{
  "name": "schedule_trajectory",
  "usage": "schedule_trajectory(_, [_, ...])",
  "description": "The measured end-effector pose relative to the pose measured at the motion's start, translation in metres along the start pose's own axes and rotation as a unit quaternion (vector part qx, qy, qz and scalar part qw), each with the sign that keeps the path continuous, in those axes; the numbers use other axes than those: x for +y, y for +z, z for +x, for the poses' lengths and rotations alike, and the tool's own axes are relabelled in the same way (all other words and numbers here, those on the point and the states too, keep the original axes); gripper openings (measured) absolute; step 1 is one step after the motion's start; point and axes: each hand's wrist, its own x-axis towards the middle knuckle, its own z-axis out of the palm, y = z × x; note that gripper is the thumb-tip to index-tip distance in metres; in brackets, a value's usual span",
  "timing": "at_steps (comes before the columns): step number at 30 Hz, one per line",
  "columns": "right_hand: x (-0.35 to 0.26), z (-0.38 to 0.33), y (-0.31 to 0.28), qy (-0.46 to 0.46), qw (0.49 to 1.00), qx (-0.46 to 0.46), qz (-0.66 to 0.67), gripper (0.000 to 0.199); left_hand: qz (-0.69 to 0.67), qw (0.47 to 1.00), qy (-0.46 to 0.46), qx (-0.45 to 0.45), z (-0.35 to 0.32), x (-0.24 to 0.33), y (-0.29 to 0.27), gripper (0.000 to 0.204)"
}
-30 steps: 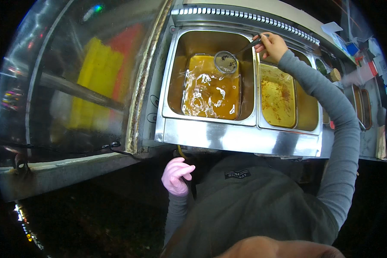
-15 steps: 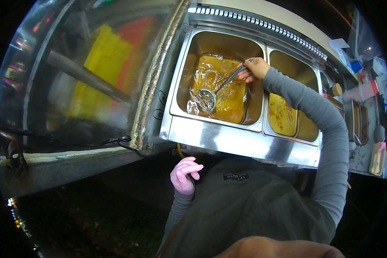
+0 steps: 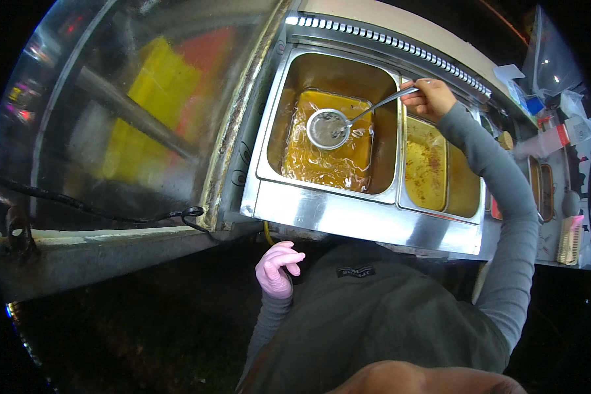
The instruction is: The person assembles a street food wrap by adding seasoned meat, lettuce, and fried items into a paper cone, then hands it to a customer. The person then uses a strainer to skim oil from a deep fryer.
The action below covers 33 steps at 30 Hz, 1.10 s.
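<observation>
My right hand [image 3: 431, 98], bare, is closed round the end of a long-handled round metal skimmer [image 3: 328, 129]. The skimmer's bowl hangs over the left steel well [image 3: 384, 164], just above or at the surface of the yellow-brown oil [image 3: 331, 172]; its handle slants up to the right. The oil is rippled, with bright glints on it. My left hand [image 3: 276, 269], in a pink glove, hangs below the counter's front edge with fingers loosely bent and nothing in it.
To the right, a second steel well [image 3: 466, 184] holds yellow liquid with brown specks. A steel front ledge [image 3: 361, 220] borders both. A clear panel [image 3: 111, 131] stands at left, with a black cable [image 3: 111, 215]. A pale brush [image 3: 571, 240] and containers crowd the far right.
The skimmer's bowl has risen and moved away from me, from down in the oil, and its round rim now faces up. My right hand has moved right. My left hand has hardly moved.
</observation>
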Motion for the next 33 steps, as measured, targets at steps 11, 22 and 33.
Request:
schedule_trajectory(11, [-0.014,0.009,-0.006,-0.191,0.943,0.119,-0.245,0.031,-0.018,0.999,-0.004,-0.029,0.001,-0.004,0.0,0.071])
schedule_trajectory(22, [-0.003,0.037,0.03,-0.154,0.959,0.084,-0.221,0.03,-0.019,1.0,-0.007,-0.002,-0.009,-0.004,-0.008,0.071])
schedule_trajectory(33, [0.011,0.072,0.05,0.05,0.998,0.02,0.017,0.035,0.005,1.0,0.001,0.005,-0.013,-0.002,-0.015,0.072])
